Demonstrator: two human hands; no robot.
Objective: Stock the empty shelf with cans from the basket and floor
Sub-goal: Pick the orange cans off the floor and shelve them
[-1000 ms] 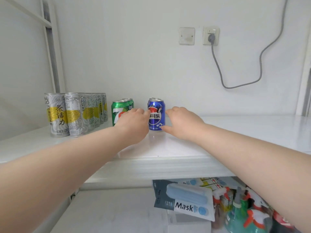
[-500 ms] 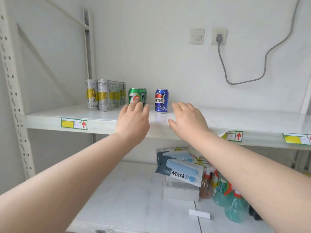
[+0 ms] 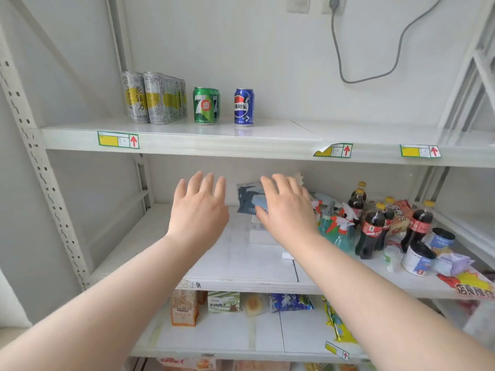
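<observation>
Both hands are being drawn back from the upper shelf. Half a second ago they were level with its front edge, just short of the cans; now they are being held lower, before the opening of the middle shelf. The left hand (image 3: pixel 199 210) and the right hand (image 3: pixel 288 212) are being held flat, fingers straight and spread, and nothing is being carried in either.

The stocked goods are being kept upright on the white metal upper shelf (image 3: pixel 267 145), at twelve o'clock from the hands. A row of tall silver cans with yellow bands (image 3: pixel 150 97) is being kept at eleven o'clock. The short green soda cans (image 3: pixel 205 105) are being kept near that row at its three o'clock. A single blue cola can (image 3: pixel 244 107) is being left apart at three o'clock of the green ones. Neither basket nor floor is being shown.

It is being judged that one placement is finished and further cans are being fetched.

Hazards are being noted as follows. The right hand is being passed close over a grey-blue mask packet (image 3: pixel 247 199), with dark cola bottles with yellow caps (image 3: pixel 371 228) standing at its three o'clock; a wide outward sweep is being considered liable to topple them. The blue can is being left unsupported, so a can pushed in hard beside it is being considered liable to knock it over.
</observation>
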